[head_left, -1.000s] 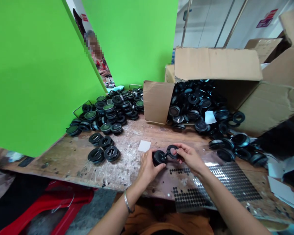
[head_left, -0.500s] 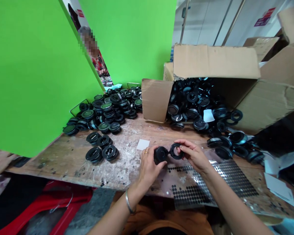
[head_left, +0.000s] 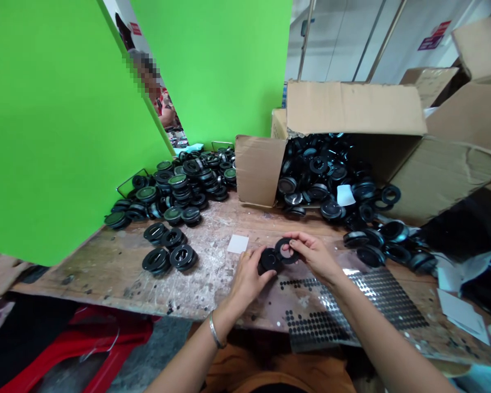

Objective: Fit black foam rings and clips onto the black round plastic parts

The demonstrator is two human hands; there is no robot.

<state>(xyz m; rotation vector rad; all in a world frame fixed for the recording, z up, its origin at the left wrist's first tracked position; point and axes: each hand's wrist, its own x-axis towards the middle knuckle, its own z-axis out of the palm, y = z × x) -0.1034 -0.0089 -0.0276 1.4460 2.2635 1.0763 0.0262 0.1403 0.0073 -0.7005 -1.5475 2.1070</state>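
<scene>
My left hand point(head_left: 249, 275) is closed around a round black disc-shaped part point(head_left: 269, 260), its flat face turned up toward me. Pinched in my right hand point(head_left: 314, 255) is a black ring point(head_left: 282, 256) with a wide hole, its left edge overlapping or touching the disc. Below my right forearm lies a clear sheet of small black dots point(head_left: 319, 322). A white square of paper point(head_left: 238, 244) rests just beyond my left hand. Further left stand short stacks of black round parts with open centres point(head_left: 183, 256).
A big pile of round black parts point(head_left: 178, 183) sits by the green partition point(head_left: 45, 136). An open cardboard box point(head_left: 355, 109) on its side spills more parts point(head_left: 370, 255) onto the wooden table point(head_left: 106, 273). White cards point(head_left: 464, 316) lie at right. Another person point(head_left: 166, 106) shows through the gap.
My right hand has brought the black ring left, closer to the disc in my left hand, so the two now meet or overlap. The view has shifted slightly.
</scene>
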